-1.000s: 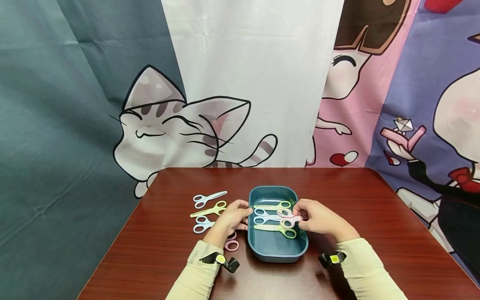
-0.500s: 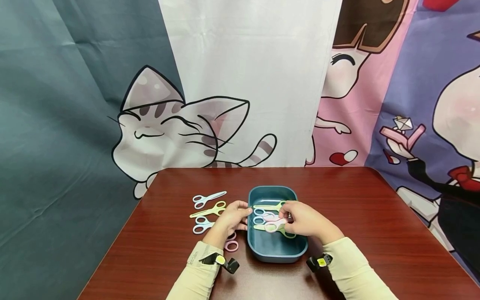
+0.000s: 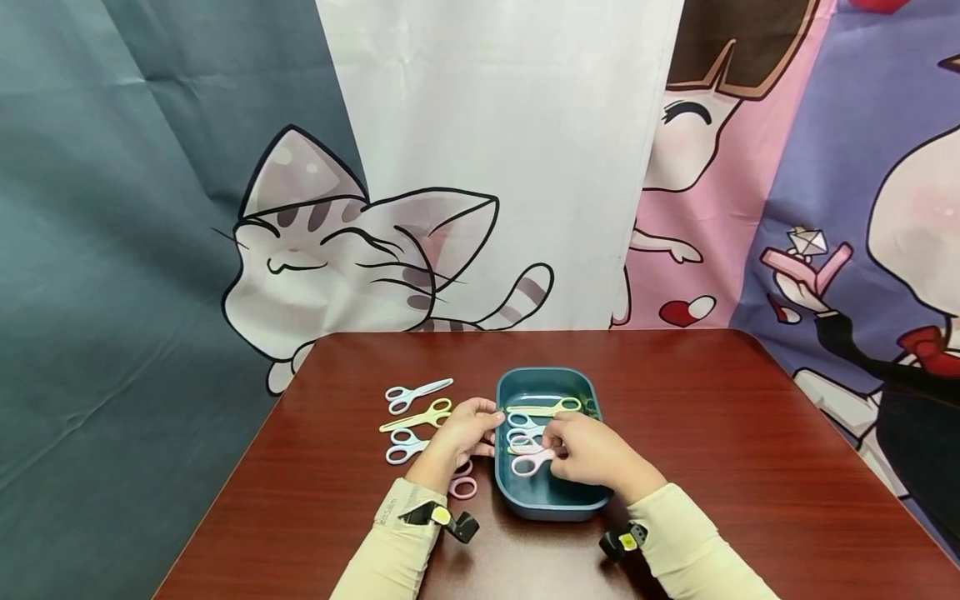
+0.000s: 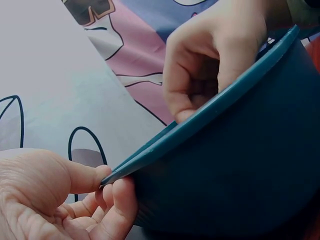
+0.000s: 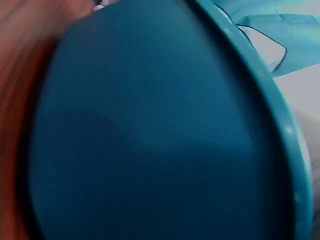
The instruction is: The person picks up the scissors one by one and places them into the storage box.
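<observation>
A dark teal tub (image 3: 551,511) stands on the table. My left hand (image 3: 467,435) pinches its left rim; in the left wrist view the thumb lies on the rim (image 4: 150,154) and the fingers press beneath it. Inside the tub, my right hand (image 3: 592,452) grips pink scissors (image 3: 531,459), their handle loops pointing left. Under and beside them lie light-blue scissors (image 3: 517,422), and yellow-green scissors (image 3: 534,411) rest farther back. Another yellow-green pair is hidden beneath the right hand and pink scissors. In the right wrist view the tub wall (image 5: 150,125) hides the hand.
Left of the tub lie light-blue scissors (image 3: 422,392), yellow-green scissors (image 3: 416,420), a second light-blue pair (image 3: 406,447) and pink scissors (image 3: 463,488), partly covered by the left arm. Behind the reddish-brown table (image 3: 675,392) hangs a printed cartoon curtain (image 3: 480,125).
My right hand has moved left and slightly nearer across the tub, carrying the pink scissors toward its left side. The left hand has stayed on the rim.
</observation>
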`<state>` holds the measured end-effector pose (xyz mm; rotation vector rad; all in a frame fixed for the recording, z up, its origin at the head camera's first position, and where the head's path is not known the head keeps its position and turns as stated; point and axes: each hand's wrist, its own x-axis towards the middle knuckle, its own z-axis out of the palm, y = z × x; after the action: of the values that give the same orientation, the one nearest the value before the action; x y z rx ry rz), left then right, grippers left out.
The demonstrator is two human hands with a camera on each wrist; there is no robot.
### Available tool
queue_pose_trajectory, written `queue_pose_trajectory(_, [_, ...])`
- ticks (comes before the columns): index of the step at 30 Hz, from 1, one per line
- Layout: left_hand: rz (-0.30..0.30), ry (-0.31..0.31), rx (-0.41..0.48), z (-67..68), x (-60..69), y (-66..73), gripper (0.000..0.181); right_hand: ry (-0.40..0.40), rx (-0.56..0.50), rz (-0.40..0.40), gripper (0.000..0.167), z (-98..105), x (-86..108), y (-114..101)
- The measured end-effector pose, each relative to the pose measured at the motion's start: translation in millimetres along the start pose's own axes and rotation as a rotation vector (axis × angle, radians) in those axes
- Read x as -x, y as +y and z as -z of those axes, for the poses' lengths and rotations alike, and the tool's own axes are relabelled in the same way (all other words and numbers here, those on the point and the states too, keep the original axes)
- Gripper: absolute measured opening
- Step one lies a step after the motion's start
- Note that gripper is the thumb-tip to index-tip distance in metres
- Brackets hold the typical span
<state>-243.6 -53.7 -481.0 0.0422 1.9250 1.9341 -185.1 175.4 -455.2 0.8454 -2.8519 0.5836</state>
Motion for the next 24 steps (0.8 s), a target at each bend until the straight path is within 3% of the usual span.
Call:
queue_pose_trajectory(6, [0.004, 0.004, -0.009, 0.2, -0.5, 0.6, 0.025, 0.051, 0.124, -0.019, 0.016, -7, 2.6, -4])
queue_pose_trajectory(15, [0.012, 0.006, -0.007, 0.1, -1.8, -1.4, 0.026, -0.047, 0.132, -0.019, 0.012, -11, 4.2, -7])
queue_pose_trajectory(24, [0.011, 0.005, -0.008, -0.3, -1.4, -1.2, 0.023, -0.057, 0.199, 0.006, 0.013, -14, 5.8, -9])
